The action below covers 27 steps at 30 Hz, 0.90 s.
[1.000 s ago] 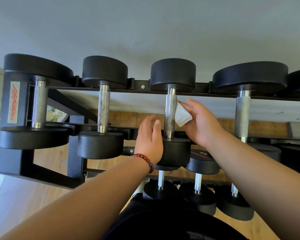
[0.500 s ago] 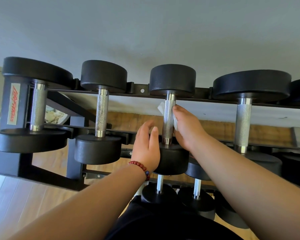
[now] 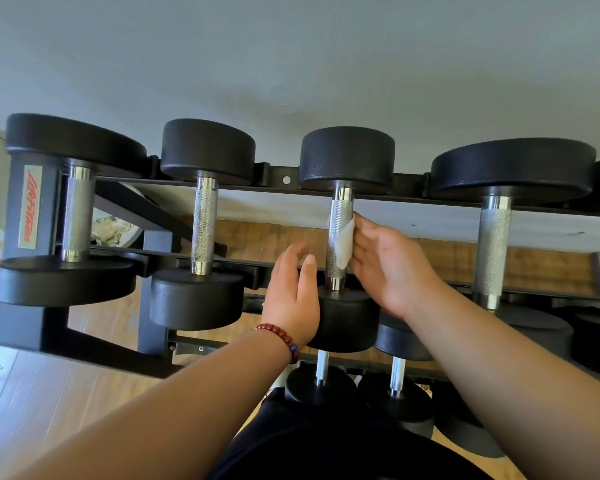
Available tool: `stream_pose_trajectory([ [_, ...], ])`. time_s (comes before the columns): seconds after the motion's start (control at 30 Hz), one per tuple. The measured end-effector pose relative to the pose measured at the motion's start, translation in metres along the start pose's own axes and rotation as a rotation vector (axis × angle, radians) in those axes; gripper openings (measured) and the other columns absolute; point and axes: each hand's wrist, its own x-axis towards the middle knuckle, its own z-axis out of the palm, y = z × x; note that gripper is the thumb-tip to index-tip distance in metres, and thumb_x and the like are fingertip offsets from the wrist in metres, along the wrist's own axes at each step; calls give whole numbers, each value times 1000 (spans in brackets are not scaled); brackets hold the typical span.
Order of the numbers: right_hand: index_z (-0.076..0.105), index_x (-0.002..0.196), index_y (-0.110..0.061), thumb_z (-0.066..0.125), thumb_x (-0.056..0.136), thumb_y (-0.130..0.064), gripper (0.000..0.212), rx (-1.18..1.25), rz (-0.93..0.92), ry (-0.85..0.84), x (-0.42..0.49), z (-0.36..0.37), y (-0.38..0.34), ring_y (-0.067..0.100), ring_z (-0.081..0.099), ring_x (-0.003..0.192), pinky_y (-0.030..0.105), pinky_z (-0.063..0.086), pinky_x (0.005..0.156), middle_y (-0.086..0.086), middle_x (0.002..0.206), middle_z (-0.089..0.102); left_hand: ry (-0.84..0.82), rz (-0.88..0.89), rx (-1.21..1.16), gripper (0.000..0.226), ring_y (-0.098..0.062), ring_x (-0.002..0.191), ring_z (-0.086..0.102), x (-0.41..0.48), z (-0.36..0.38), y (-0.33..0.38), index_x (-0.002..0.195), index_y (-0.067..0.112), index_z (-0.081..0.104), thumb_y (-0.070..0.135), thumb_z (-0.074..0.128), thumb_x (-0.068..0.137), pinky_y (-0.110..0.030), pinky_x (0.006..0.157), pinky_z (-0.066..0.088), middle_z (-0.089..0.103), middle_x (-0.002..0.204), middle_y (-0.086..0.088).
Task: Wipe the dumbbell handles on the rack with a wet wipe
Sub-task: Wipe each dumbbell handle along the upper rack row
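A black rack (image 3: 13,216) holds a top row of black dumbbells with knurled steel handles. On the right side of the third dumbbell's handle (image 3: 338,213), the fingertips of my right hand (image 3: 392,268) press a white wet wipe (image 3: 344,244); the palm faces left and the fingers are nearly straight. My left hand (image 3: 291,299), with a red bead bracelet on the wrist, rests with relaxed fingers against the left of this dumbbell's near head (image 3: 347,320). It does not touch the handle.
Other handles stand to the left (image 3: 204,223), far left (image 3: 78,213) and right (image 3: 493,251). Smaller dumbbells (image 3: 321,386) sit on a lower tier below my arms. A grey wall is behind the rack, with wooden floor (image 3: 32,393) underneath.
My right hand brought the wipe from beside the handle onto it and curled round the handle. Now its fingers have straightened and only press the wipe on the right side. The left hand barely moved.
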Motion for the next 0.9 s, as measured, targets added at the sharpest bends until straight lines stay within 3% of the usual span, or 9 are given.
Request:
stream_pose_trajectory([
  [0.13, 49, 140, -21, 48, 100, -7, 43, -306, -122, 95, -3, -6, 7, 10, 61, 112, 31, 46, 103, -8, 124, 62, 4, 18, -2, 42, -8, 128, 44, 0, 0, -1, 140, 19, 45, 34, 32, 103, -29, 108, 36, 49, 139, 4],
  [0.2, 54, 136, -23, 58, 95, -11, 43, -478, -180, 202, -4, -4, 8, 4, 61, 107, 28, 49, 98, -15, 114, 64, 4, 21, -6, 42, -7, 123, 47, 1, 1, -1, 138, 19, 46, 36, 32, 102, -23, 101, 39, 51, 136, 3],
  [0.27, 59, 131, -22, 63, 92, -15, 40, -586, -244, 287, -5, -1, 8, -3, 58, 95, 15, 48, 83, -17, 108, 63, 4, 25, -10, 39, -4, 117, 48, 1, 1, 0, 136, 21, 47, 35, 32, 102, -12, 91, 36, 52, 132, 4],
  [0.33, 63, 126, -21, 64, 92, -19, 34, -684, -303, 339, -5, -2, 10, -8, 54, 85, 9, 41, 70, -19, 99, 60, 4, 21, -7, 37, -3, 116, 47, 0, 0, 1, 136, 21, 47, 31, 33, 103, -12, 90, 35, 51, 133, 4],
  [0.47, 66, 109, -19, 61, 94, -23, 17, -753, -413, 543, -8, -13, 4, 2, 55, 81, 10, 38, 65, -20, 85, 55, -3, 8, 7, 40, -3, 122, 42, -2, -1, 3, 140, 20, 44, 33, 32, 104, -21, 100, 31, 47, 140, 6],
  [0.6, 53, 103, -16, 52, 99, -26, 10, -898, -509, 668, -11, -18, -4, 12, 55, 91, 5, 38, 54, -6, 91, 56, -9, -9, 1, 42, 0, 120, 40, -2, -1, 4, 141, 22, 43, 34, 31, 103, -21, 99, 30, 46, 141, 6],
  [0.67, 49, 106, -16, 49, 100, -25, 11, -924, -491, 636, -9, -13, -2, 14, 56, 90, 8, 39, 57, -6, 92, 56, -5, -9, 2, 42, 0, 120, 40, -3, -1, 4, 141, 22, 43, 34, 31, 103, -21, 99, 30, 46, 141, 6],
  [0.77, 51, 125, -20, 47, 101, -25, 24, -913, -420, 478, -5, 0, 8, 10, 54, 94, 21, 45, 79, -11, 102, 55, -1, 3, 7, 41, -3, 123, 42, -2, -1, 4, 141, 21, 43, 34, 31, 103, -21, 100, 31, 47, 141, 5],
  [0.9, 58, 127, -21, 43, 103, -28, 29, -770, -306, 396, -8, 4, 13, 8, 57, 98, 25, 47, 86, -15, 93, 57, 0, 0, 11, 43, -6, 128, 41, -2, -1, 4, 141, 20, 43, 34, 31, 103, -21, 101, 30, 46, 142, 4],
])
